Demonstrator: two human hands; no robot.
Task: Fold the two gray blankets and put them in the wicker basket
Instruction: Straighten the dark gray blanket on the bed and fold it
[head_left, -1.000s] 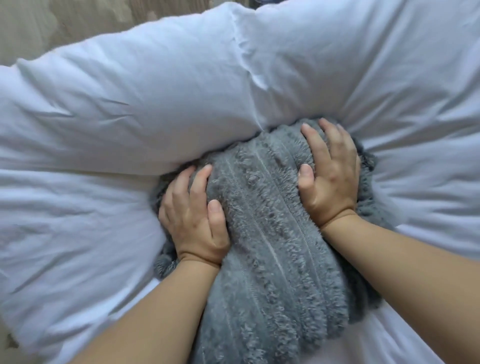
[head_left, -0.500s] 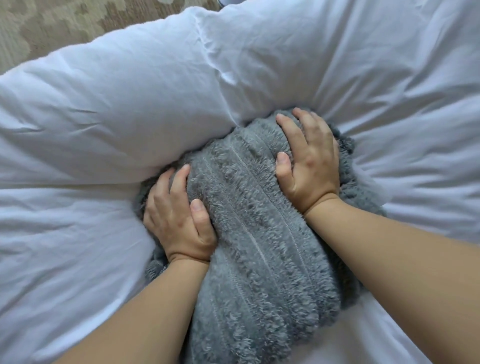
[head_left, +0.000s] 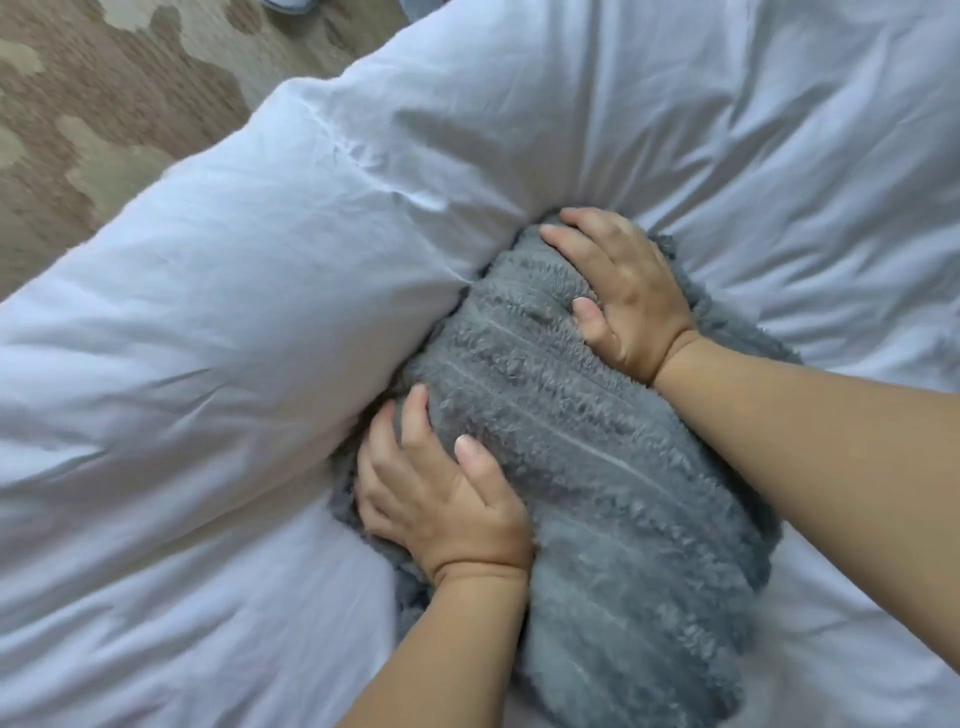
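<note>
Just one gray blanket (head_left: 571, 441) on one duvet (head_left: 208, 312), left hand (head_left: 441, 499) and right hand (head_left: 623, 291) both tight around it.

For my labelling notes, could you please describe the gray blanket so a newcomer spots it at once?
On the white duvet, look between the left hand and right hand. The gray blanket is the fuzzy, ribbed bundle they hold, the only dark thing there.

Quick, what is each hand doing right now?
Left hand: fingers curled round the side of the folded gray blanket, gripping it.
Right hand: fingers curved over the blanket's far end, holding it.
</note>
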